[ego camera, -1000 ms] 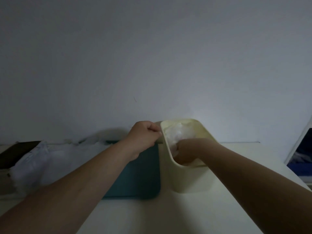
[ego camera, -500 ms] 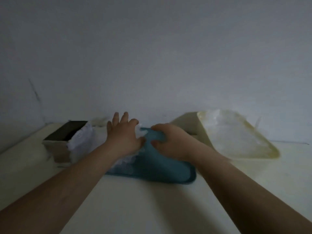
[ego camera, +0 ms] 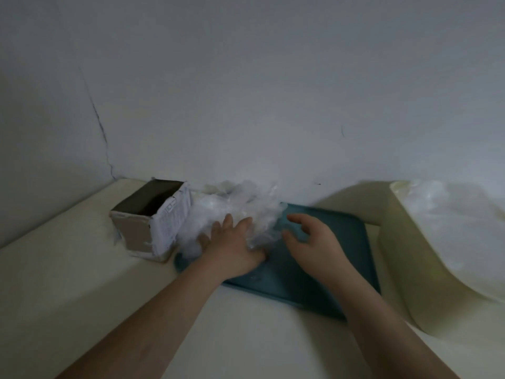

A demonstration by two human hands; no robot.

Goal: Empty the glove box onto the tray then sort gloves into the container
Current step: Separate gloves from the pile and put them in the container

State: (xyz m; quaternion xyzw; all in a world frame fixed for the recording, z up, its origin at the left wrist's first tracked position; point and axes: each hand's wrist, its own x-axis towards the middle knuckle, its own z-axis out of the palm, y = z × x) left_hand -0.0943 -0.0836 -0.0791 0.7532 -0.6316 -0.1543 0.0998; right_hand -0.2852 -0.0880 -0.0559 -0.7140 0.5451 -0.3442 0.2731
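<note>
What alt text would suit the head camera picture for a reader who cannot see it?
A person's left hand rests on a heap of clear plastic gloves on a teal tray, the right hand hovering open beside it. An open cardboard glove box stands left; a cream container holding more gloves stands right.

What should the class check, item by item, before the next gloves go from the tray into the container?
1. Glove box emptied: ok, no gloves show inside.
2. Glove pile on the tray: ok, on its left part.
3. Left hand on the pile: ok, it rests on top.
4. Right hand free: ok, fingers loosely curled, holding nothing.
5. Container open beside the tray: ok, gloves lie inside.
6. Gloves separated singly: cannot tell, blurred.
</note>
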